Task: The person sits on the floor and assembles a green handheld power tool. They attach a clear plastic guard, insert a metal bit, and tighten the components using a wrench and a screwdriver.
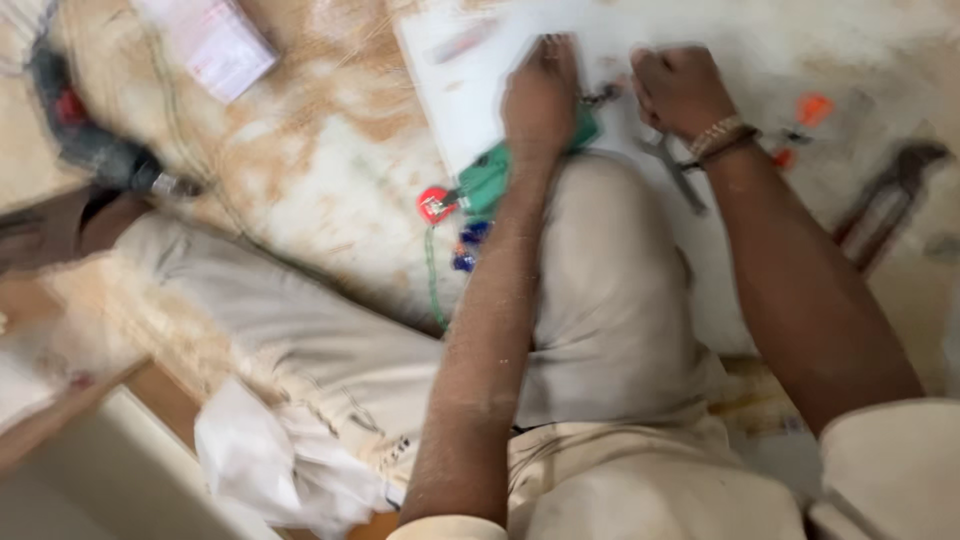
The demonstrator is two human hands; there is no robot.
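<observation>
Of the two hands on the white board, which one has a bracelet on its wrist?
The right hand, curled into a fist on the white board, wears a beaded bracelet. The left hand, pressing down by the green tool, has a bare wrist.

The white sheet (470,90) lies flat on the floor (330,170), ahead of the person's raised knee (610,260). On that sheet, the left hand (541,95) presses down, with a small boxy device (487,178) just below it, half under the wrist. To the right, close by, the right hand (680,88) rests on the sheet too, a small metal part (602,96) between the two hands. Beneath the right wrist lies a metal tool (680,175). Further right, pliers (885,205) lie on the floor, well apart. Far left, a power drill (95,150) lies beside the outstretched leg (280,320), and a small box (215,42) sits beyond it, toward the top.
</observation>
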